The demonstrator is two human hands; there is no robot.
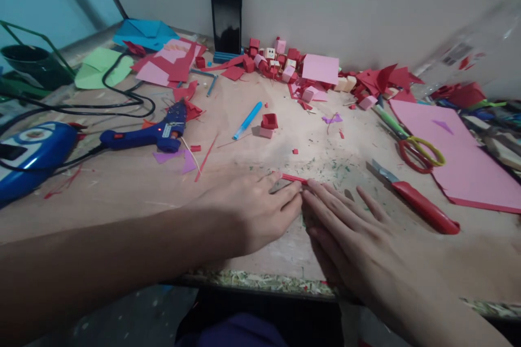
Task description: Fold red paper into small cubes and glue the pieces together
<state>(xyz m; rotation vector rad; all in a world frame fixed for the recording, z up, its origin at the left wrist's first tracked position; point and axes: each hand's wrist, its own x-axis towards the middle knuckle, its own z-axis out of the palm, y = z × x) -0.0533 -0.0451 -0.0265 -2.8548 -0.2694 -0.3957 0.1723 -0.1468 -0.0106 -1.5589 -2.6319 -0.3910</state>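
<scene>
A narrow folded red paper strip (293, 178) lies on the wooden tabletop between my two hands. My left hand (258, 209) reaches in from the left, its fingertips closed down on the left part of the strip. Opposite it, my right hand (352, 227) has its fingers stretched out and slightly spread, with the foremost fingertips touching the strip's right end. Part of the strip and the undersides of both hands are hidden. To the right of my right hand lies a red-handled utility knife (425, 206), its blade pointing away to the left.
A blue glue gun (146, 135) with a black cord lies left. A blue pen (247, 120) and small red paper box (269, 121) lie ahead. Scissors (419, 153) rest beside pink paper (459, 152). A phone (226, 8) stands at the back near several paper cubes (288, 73).
</scene>
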